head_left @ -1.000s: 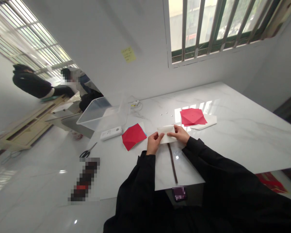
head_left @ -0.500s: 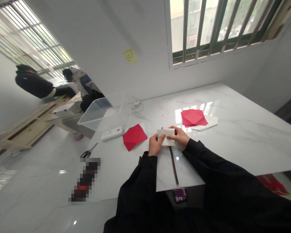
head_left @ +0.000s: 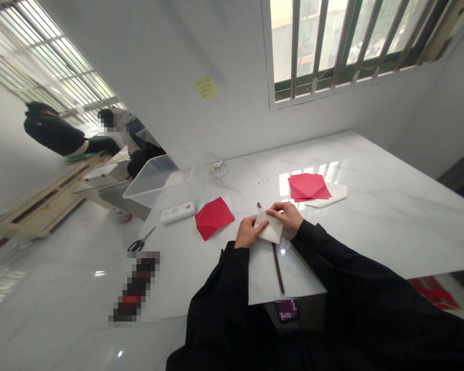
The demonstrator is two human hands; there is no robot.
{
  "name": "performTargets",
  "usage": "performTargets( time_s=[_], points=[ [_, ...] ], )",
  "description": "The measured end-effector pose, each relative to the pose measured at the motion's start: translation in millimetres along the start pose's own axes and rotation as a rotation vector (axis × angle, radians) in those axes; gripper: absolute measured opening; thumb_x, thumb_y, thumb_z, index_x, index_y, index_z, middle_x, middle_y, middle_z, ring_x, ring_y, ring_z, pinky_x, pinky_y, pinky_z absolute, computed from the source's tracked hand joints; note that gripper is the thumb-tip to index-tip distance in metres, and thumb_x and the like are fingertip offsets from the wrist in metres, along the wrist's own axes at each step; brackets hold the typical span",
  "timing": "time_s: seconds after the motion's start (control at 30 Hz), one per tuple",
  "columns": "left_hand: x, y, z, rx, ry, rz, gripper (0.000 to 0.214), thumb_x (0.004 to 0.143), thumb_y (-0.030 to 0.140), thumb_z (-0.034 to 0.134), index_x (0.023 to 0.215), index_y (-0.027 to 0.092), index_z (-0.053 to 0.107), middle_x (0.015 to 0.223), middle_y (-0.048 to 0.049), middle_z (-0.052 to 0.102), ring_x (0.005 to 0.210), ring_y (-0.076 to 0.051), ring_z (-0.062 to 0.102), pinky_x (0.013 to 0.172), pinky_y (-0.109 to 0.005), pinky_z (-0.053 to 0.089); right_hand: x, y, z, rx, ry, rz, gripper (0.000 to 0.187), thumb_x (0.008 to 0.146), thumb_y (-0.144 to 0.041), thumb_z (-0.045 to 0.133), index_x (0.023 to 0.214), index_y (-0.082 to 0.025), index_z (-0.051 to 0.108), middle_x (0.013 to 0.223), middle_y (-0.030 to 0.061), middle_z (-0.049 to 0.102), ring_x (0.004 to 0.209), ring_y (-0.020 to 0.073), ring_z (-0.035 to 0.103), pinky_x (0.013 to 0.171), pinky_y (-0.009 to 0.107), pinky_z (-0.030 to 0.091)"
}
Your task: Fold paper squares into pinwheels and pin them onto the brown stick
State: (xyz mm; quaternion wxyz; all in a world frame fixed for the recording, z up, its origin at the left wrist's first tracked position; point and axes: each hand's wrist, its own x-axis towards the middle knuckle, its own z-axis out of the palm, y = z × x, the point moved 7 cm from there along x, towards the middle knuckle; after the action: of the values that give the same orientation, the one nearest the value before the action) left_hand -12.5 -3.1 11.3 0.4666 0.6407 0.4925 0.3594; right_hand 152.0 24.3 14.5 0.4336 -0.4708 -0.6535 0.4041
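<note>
A small white folded sheet (head_left: 270, 229), paper or felt by its look, is held between both hands above the table. My left hand (head_left: 248, 233) grips its left edge, thumb on top. My right hand (head_left: 288, 216) pinches its upper right part. The sheet is tilted, one corner toward me. Under it a thin dark brown stick (head_left: 278, 268) lies on the table, its middle hidden by the sheet and its far tip showing above. Left of my hands lies a red sheet (head_left: 215, 218) over paler ones. Beyond my right hand are red sheets (head_left: 309, 186) on a white piece (head_left: 334, 195).
Scissors (head_left: 141, 241), a white power bank-like device (head_left: 178, 213) and a clear plastic bin (head_left: 149, 180) stand to the left. Several tiny beads (head_left: 266, 181) and a coiled cable (head_left: 217, 166) lie farther back. The marble-patterned table (head_left: 386, 216) extends right. Two people (head_left: 54, 131) sit at the far left.
The white sheet has turned from level to a slanted, corner-down position between my hands. More of the stick's far tip shows. Both hands have shifted slightly; the other things stay put.
</note>
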Motion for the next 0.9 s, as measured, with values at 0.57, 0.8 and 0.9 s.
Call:
performTargets(
  time_s=[0.57,0.8,0.9],
  points=[
    [-2.1,2.5,-8.2,-0.108,0.089,-0.046,0.049,0.077,0.052,0.077,0.103,0.01,0.079,0.094,-0.0089,0.079,0.079,-0.024,0.071,0.07,-0.029,0.052,2.2,5.8,-8.1,-0.026,-0.004,0.029,0.043,0.084,-0.057,0.068,0.069,-0.018,0.07,0.066,0.0021,0.068,0.065,0.0166,0.059,0.064,0.028,0.042],
    [-1.9,-1.2,-13.4,-0.179,0.153,-0.059,0.051,0.074,0.053,0.079,0.1,0.01,0.078,0.091,-0.0094,0.079,0.075,-0.023,0.07,0.067,-0.029,0.052,4.2,5.4,-12.1,-0.013,0.016,0.028,0.045,0.084,-0.06,0.067,0.068,-0.018,0.07,0.064,0.0016,0.067,0.063,0.0161,0.056,0.063,0.029,0.041],
    [-0.2,-5.3,-14.0,-0.191,0.154,-0.052,0.052,0.075,0.054,0.079,0.101,0.01,0.078,0.091,-0.0094,0.079,0.075,-0.022,0.069,0.066,-0.029,0.053,4.7,7.1,-13.5,-0.008,0.047,0.038,0.047,0.083,-0.061,0.068,0.066,-0.018,0.069,0.062,0.0009,0.065,0.062,0.0154,0.055,0.063,0.029,0.04]
  ],
)
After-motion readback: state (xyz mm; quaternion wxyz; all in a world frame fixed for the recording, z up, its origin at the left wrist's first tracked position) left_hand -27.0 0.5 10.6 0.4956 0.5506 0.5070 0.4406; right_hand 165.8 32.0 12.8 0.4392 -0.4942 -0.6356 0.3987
